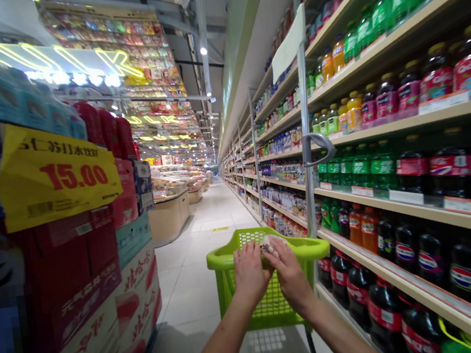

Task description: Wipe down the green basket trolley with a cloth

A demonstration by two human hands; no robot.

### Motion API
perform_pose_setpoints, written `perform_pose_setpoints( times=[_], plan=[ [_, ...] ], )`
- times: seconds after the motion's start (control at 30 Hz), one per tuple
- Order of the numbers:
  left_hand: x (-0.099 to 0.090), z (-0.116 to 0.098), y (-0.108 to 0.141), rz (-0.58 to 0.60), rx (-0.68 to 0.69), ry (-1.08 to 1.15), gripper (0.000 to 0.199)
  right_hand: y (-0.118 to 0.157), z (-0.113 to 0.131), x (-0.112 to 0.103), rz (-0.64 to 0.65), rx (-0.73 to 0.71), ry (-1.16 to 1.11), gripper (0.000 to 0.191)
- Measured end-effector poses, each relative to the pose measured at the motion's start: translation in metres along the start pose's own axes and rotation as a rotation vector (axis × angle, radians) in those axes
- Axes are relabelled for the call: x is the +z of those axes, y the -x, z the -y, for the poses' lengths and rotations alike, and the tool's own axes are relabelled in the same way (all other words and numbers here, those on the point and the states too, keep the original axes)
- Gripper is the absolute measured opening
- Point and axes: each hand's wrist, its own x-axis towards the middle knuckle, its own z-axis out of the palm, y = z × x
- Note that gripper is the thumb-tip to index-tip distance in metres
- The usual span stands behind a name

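Note:
Directly before me is a lime-green plastic shopping cart (273, 309) with a lattice basket. My left hand (249, 269) lies over the middle of its near handle, fingers curled forward over the top. Close beside it, my right hand (287, 270) is closed over the same handle, with the thumbs almost meeting. A small whitish, crumpled-looking item (275, 242) shows just beyond my right fingers. I cannot make out what it is or whether those fingers touch it. The fingers partly hide the handle and the basket's inside.
Drink shelves (392, 191) line the right side, close to the cart, and a grey loop (318, 149) juts from their upright. Stacked drink cartons (135, 303) with a yellow price sign (59, 175) stand left. A tiled aisle (217, 207) runs ahead past wooden display counters (169, 216).

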Motion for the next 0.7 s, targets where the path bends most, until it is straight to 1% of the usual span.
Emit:
perform_pose_setpoints(
  times=[0.03, 0.07, 0.17, 0.2, 0.23, 0.27, 0.37, 0.43, 0.47, 0.5, 0.6, 0.63, 0.67, 0.7],
  plan=[
    [-0.002, 0.005, 0.001, 0.009, 0.003, -0.005, 0.056, 0.0, -0.003, -0.001, -0.002, 0.006, 0.002, 0.041],
    [-0.005, 0.012, 0.001, 0.005, -0.006, -0.015, 0.058, 0.0, -0.009, -0.003, -0.021, 0.042, 0.013, 0.041],
    [-0.013, 0.033, 0.005, -0.042, -0.066, -0.057, 0.057, 0.002, -0.036, -0.015, -0.11, 0.205, 0.055, 0.039],
    [-0.014, 0.038, 0.007, -0.05, -0.072, -0.066, 0.054, 0.002, -0.039, -0.017, -0.124, 0.229, 0.055, 0.039],
    [-0.016, 0.042, 0.008, -0.051, -0.064, -0.071, 0.05, 0.001, -0.038, -0.017, -0.125, 0.228, 0.046, 0.039],
    [-0.016, 0.044, 0.008, -0.05, -0.053, -0.073, 0.047, 0.0, -0.031, -0.015, -0.109, 0.202, 0.027, 0.039],
    [-0.015, 0.044, 0.008, -0.063, -0.045, -0.076, 0.044, -0.006, 0.004, -0.001, -0.01, 0.044, -0.044, 0.039],
    [-0.014, 0.044, 0.008, -0.077, -0.037, -0.068, 0.043, -0.009, 0.017, 0.004, 0.038, -0.022, -0.063, 0.038],
    [-0.013, 0.045, 0.008, -0.084, -0.028, -0.059, 0.042, -0.01, 0.015, 0.004, 0.041, -0.02, -0.058, 0.038],
    [-0.013, 0.047, 0.008, -0.091, -0.015, -0.049, 0.042, -0.01, 0.009, 0.001, 0.027, 0.011, -0.045, 0.037],
    [-0.012, 0.053, 0.008, -0.113, 0.009, -0.031, 0.043, -0.009, -0.023, -0.012, -0.061, 0.193, 0.006, 0.035],
    [-0.011, 0.054, 0.008, -0.119, 0.007, -0.032, 0.044, -0.009, -0.03, -0.016, -0.081, 0.24, 0.013, 0.035],
    [-0.011, 0.055, 0.008, -0.123, 0.001, -0.036, 0.043, -0.008, -0.032, -0.017, -0.089, 0.262, 0.008, 0.035],
    [-0.01, 0.055, 0.008, -0.125, -0.006, -0.041, 0.043, -0.008, -0.028, -0.017, -0.085, 0.253, -0.008, 0.035]
  ],
)
